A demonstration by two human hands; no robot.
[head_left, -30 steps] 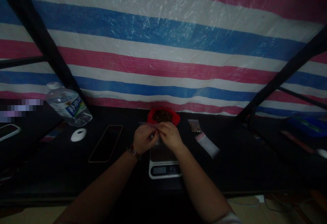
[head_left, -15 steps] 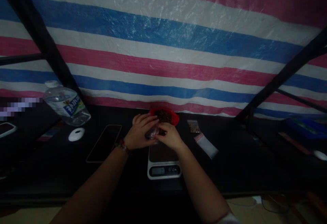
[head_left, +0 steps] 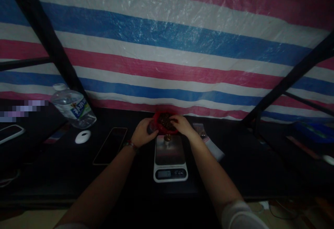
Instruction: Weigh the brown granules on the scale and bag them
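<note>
A red bowl [head_left: 159,126] of dark brown bits stands at the back of the dark table, just behind a small white digital scale [head_left: 170,161]. A small brass-coloured object [head_left: 167,138] sits on the scale's platform. My left hand [head_left: 142,133] is curled at the bowl's left rim, holding a small clear bag [head_left: 150,127]. My right hand [head_left: 182,124] reaches over the bowl's right side, its fingers bent down into the brown bits; what they pinch is hidden.
A phone [head_left: 110,145] lies face up left of the scale, with a white round object [head_left: 82,136] and a tilted water bottle [head_left: 73,107] farther left. Small plastic bags [head_left: 208,142] lie right of the scale. A striped tarp [head_left: 167,48] hangs behind, with black frame bars [head_left: 44,37] at both sides.
Both hands moved from above the scale back to the red bowl. The left still carries the clear bag; the right now reaches into the bowl. The scale's platform is uncovered.
</note>
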